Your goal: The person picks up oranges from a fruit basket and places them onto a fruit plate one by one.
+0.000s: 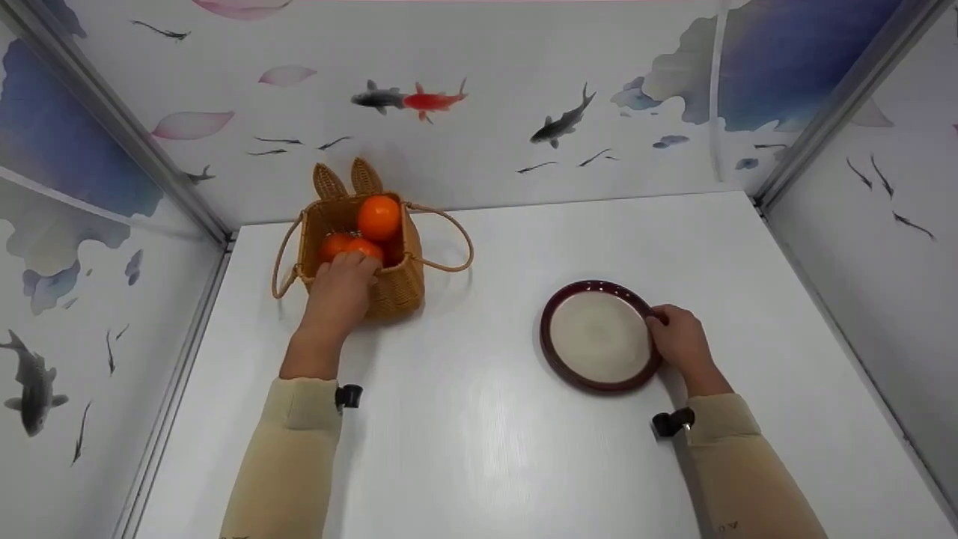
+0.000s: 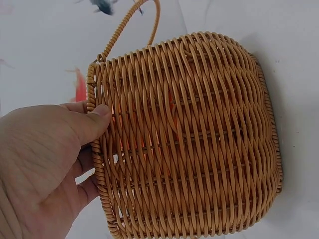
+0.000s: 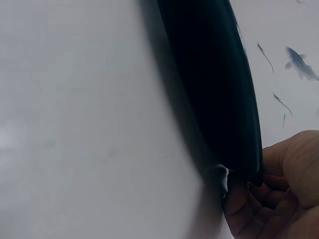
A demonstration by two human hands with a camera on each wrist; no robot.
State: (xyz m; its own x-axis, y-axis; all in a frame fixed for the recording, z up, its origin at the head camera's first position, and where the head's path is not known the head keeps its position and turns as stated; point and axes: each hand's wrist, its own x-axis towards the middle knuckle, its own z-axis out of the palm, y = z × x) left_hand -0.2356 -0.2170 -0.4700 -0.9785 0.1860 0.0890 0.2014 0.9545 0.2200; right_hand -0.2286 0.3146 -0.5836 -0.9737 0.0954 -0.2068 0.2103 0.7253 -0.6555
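Plate: is looking nearly black and is slanting from the far middle toward the near right.
Right-hand fingers: are curling at the plate's near end and, with the thumb, are pinching its rim.
Counter: is spreading white across the left, a soft shadow lying beside the plate.
Wall: is showing a grey-blue printed fish at far right.

A white counter meets a pale back wall painted with a red fish, dark fish and pink petals. Grey metal strips line its corners.
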